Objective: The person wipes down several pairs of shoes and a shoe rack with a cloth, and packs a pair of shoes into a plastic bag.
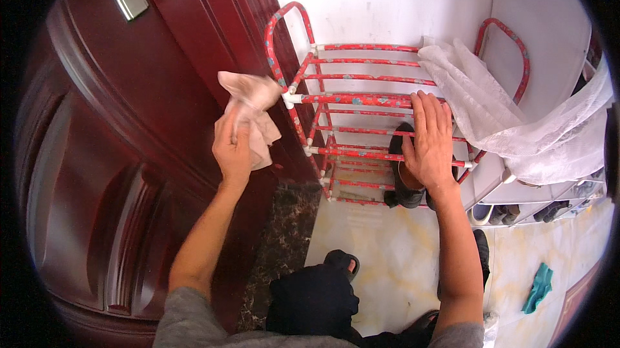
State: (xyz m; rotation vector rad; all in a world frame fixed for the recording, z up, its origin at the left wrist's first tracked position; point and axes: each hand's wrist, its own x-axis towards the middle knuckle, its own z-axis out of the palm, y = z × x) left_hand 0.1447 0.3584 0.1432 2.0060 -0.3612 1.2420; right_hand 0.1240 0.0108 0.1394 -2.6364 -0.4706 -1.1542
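My left hand holds a crumpled pale pink cloth, partly blurred, beside the upper left front corner of a red patterned tube shoe rack. The cloth's upper end reaches up to the rack's white corner joint. On the right part of the rack lies my right hand, palm down. Its fingers stretch over the thick top front bar and the thumb points left; whether they grip the bar is not plain. Black shoes show low in the rack, partly hidden behind this hand.
A dark red panelled door stands close on the left. White netted fabric drapes over the rack's right side and the neighbouring shelf, which holds several shoes. A green cloth lies on the marble-look floor at right.
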